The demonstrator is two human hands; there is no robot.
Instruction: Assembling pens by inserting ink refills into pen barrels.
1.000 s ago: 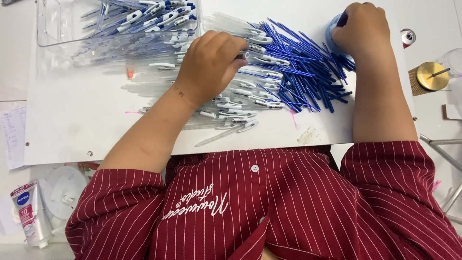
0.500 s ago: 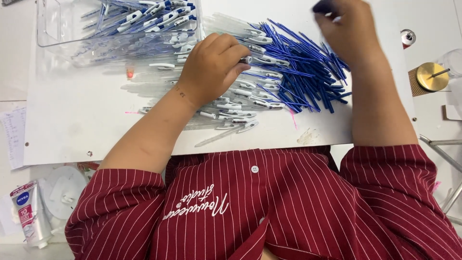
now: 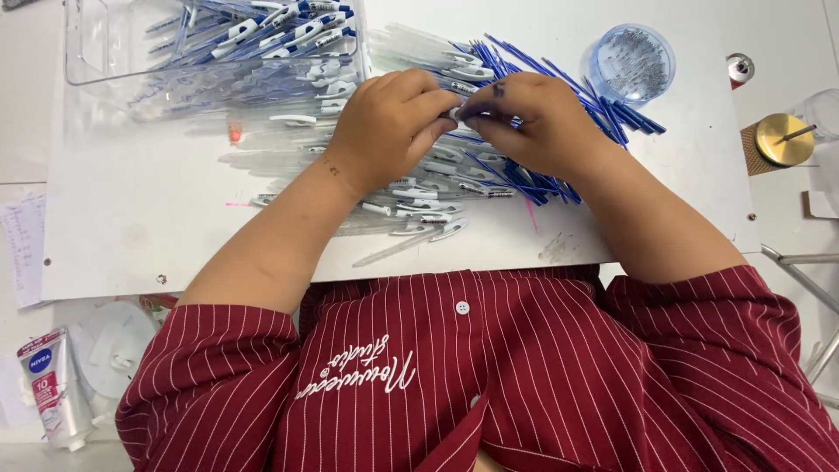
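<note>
Clear bin (image 3: 87, 52) holds finished pens (image 3: 280, 31); round tub (image 3: 631, 63) holds tiny springs. Left hand (image 3: 389, 127) and right hand (image 3: 533, 122) pinch one pen barrel (image 3: 454, 113), mostly hidden by fingers.

A white board (image 3: 140, 218) covers the table. On it lie clear pen barrels (image 3: 419, 210), blue refills (image 3: 612, 114) and a clear bin (image 3: 105, 52). A round blue tub (image 3: 631, 63) stands near them.
</note>
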